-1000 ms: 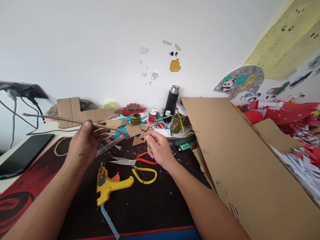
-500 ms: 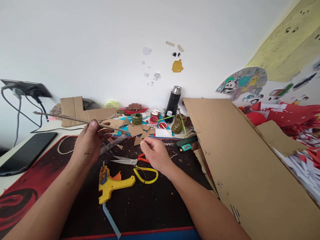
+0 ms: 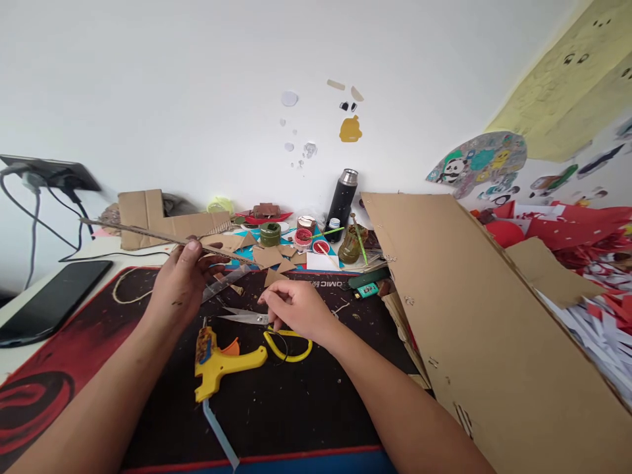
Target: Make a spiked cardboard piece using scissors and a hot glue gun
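Note:
My left hand [image 3: 185,276] is closed around a long thin cardboard strip [image 3: 143,232], raised above the mat and tilted down to the right. My right hand [image 3: 299,306] hovers over the scissors [image 3: 251,318], fingers loosely bent and apart, with nothing visible in them. It hides the scissors' red handle; whether it touches them I cannot tell. Below lies a yellow glue gun [image 3: 230,367] with a pale blue stick [image 3: 220,434] coming from its rear. Yellow-handled scissors [image 3: 291,355] lie beside it, partly under my right hand.
A large cardboard panel [image 3: 474,296] leans along the right. Behind the mat [image 3: 316,408] stand paint jars [image 3: 270,234], a black flask [image 3: 342,204] and cardboard scraps [image 3: 269,257]. A phone [image 3: 54,303] lies at left; a green lighter [image 3: 367,290] lies near the panel.
My right hand has dropped slightly, its fingers loosening from a pinch and turning down over the scissors. My left hand has shifted a little right with the cardboard strip.

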Motion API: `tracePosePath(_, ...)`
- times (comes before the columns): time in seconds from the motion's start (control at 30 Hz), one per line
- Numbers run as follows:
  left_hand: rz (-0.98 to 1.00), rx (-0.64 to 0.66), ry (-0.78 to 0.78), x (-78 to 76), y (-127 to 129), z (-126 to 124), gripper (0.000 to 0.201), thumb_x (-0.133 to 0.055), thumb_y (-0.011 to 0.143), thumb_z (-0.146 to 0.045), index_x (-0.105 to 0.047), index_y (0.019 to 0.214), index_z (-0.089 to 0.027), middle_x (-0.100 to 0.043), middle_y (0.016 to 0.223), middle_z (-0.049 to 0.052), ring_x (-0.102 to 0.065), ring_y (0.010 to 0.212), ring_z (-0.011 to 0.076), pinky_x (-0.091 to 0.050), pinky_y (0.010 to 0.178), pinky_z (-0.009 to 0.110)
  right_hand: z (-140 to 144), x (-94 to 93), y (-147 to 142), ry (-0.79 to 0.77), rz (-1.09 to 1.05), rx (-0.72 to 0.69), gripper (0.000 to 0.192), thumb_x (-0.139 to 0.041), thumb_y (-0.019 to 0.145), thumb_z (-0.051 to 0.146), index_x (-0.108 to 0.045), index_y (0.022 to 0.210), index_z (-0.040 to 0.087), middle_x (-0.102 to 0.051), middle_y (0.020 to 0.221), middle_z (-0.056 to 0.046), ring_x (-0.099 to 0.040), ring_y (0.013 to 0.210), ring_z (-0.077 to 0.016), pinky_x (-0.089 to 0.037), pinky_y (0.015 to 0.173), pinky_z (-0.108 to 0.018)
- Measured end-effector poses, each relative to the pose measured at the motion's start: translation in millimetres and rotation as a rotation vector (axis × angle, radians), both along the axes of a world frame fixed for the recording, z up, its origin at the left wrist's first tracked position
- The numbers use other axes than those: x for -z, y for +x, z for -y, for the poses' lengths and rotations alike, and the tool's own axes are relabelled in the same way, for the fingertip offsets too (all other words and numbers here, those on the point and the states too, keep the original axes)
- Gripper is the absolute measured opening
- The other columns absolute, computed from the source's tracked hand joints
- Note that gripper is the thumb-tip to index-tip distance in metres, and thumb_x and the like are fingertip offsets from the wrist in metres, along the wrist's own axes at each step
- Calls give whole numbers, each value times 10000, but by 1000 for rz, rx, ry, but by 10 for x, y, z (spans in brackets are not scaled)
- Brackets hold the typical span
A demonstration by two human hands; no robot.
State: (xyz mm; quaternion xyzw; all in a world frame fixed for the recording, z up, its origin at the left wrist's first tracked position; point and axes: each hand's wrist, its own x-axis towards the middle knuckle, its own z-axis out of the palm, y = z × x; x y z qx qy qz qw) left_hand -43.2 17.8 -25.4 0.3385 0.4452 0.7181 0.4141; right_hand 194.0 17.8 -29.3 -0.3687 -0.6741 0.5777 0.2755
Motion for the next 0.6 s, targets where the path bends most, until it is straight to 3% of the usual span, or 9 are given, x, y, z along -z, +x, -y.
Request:
tracePosePath(0.23,-19,49,7,-4,-6,10,406,-880,793,-628,-720,950,-290,-790,1121,70,-755,955,267,-648,798,424,-24,35,6,-16,-15,-6,92,-670,998,244,-738,960,196,-693,710,26,-672,536,-108,-521,568,-211)
tracePosePath(0.5,-7,49,15,-49,44,29,545,-933,722,-667,-744,994,-235,-792,1090,67,-747,908,225,-620,763,361,-12,39,-2,21,36,-17,70,-708,981,264,-719,940,208,-662,717,32,-702,566,-125,-498,575,-225)
tracePosePath(0.6,2,36,27,-54,70,28,540,-934,727,-655,-748,985,-218,-789,1054,60,-741,884,207,-604,734,324,1,7,8,78,70,-8,90,-696,972,276,-703,906,216,-619,667,47,-655,552,-122,-438,560,-228)
